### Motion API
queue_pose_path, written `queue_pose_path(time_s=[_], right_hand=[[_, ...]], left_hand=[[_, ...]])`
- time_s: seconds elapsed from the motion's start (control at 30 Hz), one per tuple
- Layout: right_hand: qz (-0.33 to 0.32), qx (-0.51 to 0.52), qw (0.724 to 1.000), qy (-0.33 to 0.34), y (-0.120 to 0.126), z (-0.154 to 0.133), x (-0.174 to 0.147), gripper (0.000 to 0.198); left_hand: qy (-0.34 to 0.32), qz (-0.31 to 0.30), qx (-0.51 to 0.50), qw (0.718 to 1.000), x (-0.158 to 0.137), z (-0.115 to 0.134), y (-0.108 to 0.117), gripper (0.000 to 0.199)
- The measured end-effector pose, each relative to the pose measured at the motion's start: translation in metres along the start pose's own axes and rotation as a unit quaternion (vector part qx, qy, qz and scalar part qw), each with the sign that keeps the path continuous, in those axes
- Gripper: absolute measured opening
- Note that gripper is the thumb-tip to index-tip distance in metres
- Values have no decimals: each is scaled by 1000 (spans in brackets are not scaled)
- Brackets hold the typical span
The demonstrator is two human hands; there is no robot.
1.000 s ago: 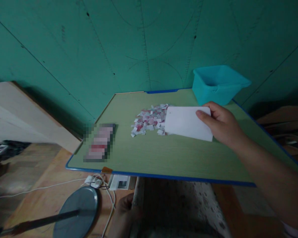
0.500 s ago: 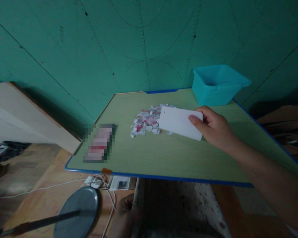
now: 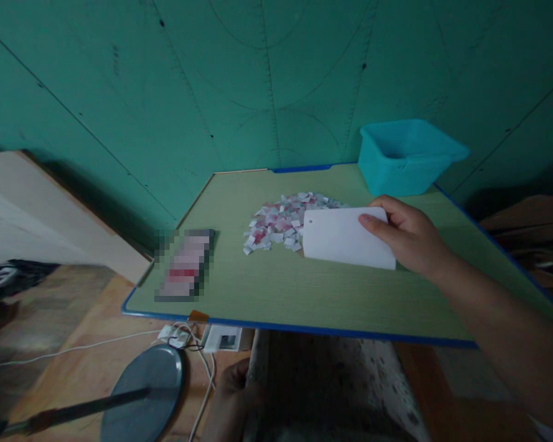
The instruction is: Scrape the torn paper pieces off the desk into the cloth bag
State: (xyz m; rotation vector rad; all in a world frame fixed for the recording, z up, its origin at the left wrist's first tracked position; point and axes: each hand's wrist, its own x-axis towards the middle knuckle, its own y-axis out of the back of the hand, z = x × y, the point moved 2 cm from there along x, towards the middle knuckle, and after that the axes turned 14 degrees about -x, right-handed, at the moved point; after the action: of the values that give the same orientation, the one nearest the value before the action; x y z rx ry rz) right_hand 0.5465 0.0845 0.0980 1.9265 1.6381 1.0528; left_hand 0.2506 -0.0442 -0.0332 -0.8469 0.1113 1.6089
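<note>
Over the right part of the scrap pile, as viewed, is a white card, clamped in the right hand, thumb on its face, fingers behind. Versus half a second ago: card further right and nearer the viewer, less slanted, more scraps showing past its far edge. Card smooth, flat, roughly rectangular, small hole in the pile-side end; grip at the end away from the pile. Scraps small, papery, white and pinkish. Left hand nearer the viewer than the pile, curled, dim; can't tell if holding anything. Turquoise bin behind-right of the pile.
</note>
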Motion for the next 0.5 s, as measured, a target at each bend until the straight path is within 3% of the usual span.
queue_pose_path(time_s=[0.17,0.37,0.5], right_hand=[[27,0,1000,2,1,-1,2,23],[-18,42,999,-12,-1,-2,0,24],[25,40,999,-8,1,0,2,23]], left_hand=[[-5,6,3,1000,-2,3,-3,9],[-15,14,-7,1000,-4,5,-5,9],[-28,13,20,999,0,3,-2,6]])
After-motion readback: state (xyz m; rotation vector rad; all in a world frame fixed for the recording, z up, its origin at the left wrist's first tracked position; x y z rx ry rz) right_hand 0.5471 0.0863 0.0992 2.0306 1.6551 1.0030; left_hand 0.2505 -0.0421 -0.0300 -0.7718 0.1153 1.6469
